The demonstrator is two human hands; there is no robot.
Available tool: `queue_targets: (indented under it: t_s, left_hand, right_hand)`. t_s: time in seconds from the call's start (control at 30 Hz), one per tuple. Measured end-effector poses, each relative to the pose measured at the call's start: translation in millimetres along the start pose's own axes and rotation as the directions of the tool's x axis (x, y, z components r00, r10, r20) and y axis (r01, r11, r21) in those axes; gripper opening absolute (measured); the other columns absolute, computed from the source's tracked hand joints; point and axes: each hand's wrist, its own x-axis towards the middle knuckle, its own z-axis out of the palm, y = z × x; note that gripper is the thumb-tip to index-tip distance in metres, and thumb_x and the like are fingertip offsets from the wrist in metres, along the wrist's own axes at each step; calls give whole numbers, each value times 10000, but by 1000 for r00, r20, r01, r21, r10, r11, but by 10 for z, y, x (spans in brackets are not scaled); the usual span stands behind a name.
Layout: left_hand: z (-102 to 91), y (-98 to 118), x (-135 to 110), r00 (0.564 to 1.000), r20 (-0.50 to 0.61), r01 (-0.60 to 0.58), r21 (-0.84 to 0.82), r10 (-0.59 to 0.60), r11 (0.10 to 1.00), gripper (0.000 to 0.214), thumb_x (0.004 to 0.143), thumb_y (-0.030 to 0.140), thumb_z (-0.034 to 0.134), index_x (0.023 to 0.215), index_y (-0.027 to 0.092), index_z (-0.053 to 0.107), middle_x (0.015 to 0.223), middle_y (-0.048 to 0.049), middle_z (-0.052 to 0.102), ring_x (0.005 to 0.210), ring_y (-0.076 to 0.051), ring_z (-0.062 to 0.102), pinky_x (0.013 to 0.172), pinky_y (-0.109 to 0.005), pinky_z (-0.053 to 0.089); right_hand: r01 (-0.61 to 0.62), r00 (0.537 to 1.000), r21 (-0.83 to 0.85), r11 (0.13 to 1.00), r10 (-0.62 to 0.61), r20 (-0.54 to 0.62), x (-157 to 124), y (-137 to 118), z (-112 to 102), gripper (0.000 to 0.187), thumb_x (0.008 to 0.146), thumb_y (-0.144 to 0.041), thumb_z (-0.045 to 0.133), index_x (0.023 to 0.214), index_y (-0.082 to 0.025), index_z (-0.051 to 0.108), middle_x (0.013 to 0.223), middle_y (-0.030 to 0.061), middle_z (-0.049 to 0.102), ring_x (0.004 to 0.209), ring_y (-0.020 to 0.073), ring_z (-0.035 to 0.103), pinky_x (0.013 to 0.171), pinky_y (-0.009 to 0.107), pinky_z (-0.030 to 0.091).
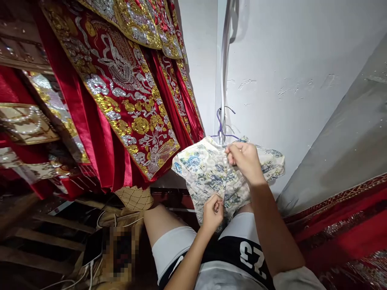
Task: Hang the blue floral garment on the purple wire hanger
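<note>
A short-sleeved floral dress [196,173], cream with blue and grey blossoms, hangs in front of me on a purple wire hanger [219,125]. A seam or zipper line runs down its middle. Near the neckline, my right hand [243,158] is closed, pinching the fabric at the top of that line. Lower down, my left hand [213,210] is closed on the dress beside the same line, thumb and finger curled together. Whether a zipper pull is between the fingers of either hand is too small to tell. The hem is partly hidden by my hands and legs.
Red garments with gold and silver embroidery [133,96] hang at the left. A slatted wooden bench [51,237] holds cables and a dark phone [93,246]. A white pole [222,72] stands against the wall. More red cloth [356,225] lies at the right.
</note>
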Motion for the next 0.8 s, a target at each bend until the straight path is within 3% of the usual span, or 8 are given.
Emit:
queue_targets:
  t_s: [0.1, 0.2, 0.33, 0.43, 0.53, 0.6, 0.67, 0.8]
  left_hand:
    - [-5, 42, 26, 995, 71, 80, -75, -75, 994, 263, 921, 356, 585, 708, 204, 564, 626, 12, 453, 594, -155, 445, 593, -294, 347]
    - [-153, 303, 307, 996, 48, 86, -246, -77, 965, 206, 902, 415, 649, 877, 211, 653, 759, -42, 622, 632, -181, 542, 616, -329, 446]
    - [-481, 952, 973, 965, -142, -245, -213, 219, 946, 348, 939, 359, 645, 1263, 231, 628, 1028, -73, 700, 856, -191, 654, 787, -335, 534]
    - [-626, 1370, 1359, 902, 10, -431, 22, 431, 902, 172, 969, 246, 608, 1107, 198, 700, 983, -60, 707, 864, -169, 652, 804, -308, 522]
    - [-677, 1607, 1503, 850, 74, -527, 133, 522, 839, 106, 975, 185, 592, 953, 177, 696, 928, -56, 713, 850, -163, 650, 801, -297, 512]
    - [-745, 1646, 1521, 838, -17, -537, 150, 545, 830, 95, 976, 189, 598, 962, 177, 691, 946, -60, 718, 894, -169, 657, 831, -301, 511]
    - [-882, 1552, 1519, 845, -208, -479, 110, 492, 871, 80, 964, 212, 620, 971, 177, 692, 964, -60, 716, 922, -172, 659, 853, -302, 514]
    - [-1223, 950, 1406, 799, -601, -286, -327, 35, 901, 128, 920, 310, 678, 976, 195, 674, 940, -35, 693, 847, -153, 653, 809, -282, 544]
  right_hand:
    - [1, 1000, 30, 1000, -2, 29, -6, 25, 25, 156, 739, -294, 565, 651, -181, 628, 457, -33, 551, 428, 98, 440, 452, 220, 308]
    - [-10, 998, 88, 996, 4, 67, -70, 198, 41, 168, 759, -299, 562, 651, -182, 617, 450, -43, 532, 430, 94, 436, 457, 217, 301]
    - [3, 998, 112, 994, -10, 65, -136, 243, -1, 169, 762, -291, 570, 625, -193, 585, 442, -46, 512, 436, 99, 455, 467, 222, 314]
    - [44, 998, 99, 994, -48, 34, -124, 176, -47, 163, 781, -289, 570, 649, -195, 592, 451, -48, 509, 438, 98, 444, 471, 226, 314]
    - [72, 997, 91, 993, -69, -29, -113, 274, -58, 157, 812, -303, 567, 701, -199, 605, 474, -51, 507, 446, 101, 424, 469, 233, 297]
    - [56, 998, 80, 995, -53, -36, -170, 481, -43, 172, 827, -311, 561, 694, -207, 594, 481, -51, 496, 451, 107, 408, 471, 244, 285]
    - [20, 999, 73, 997, -18, -33, -305, 751, -15, 210, 829, -309, 553, 640, -220, 556, 482, -49, 475, 464, 114, 402, 482, 255, 286]
    - [-57, 994, 108, 993, 66, -86, -672, 1134, 69, 263, 813, -295, 510, 559, -237, 476, 468, -50, 431, 474, 121, 392, 504, 269, 298]
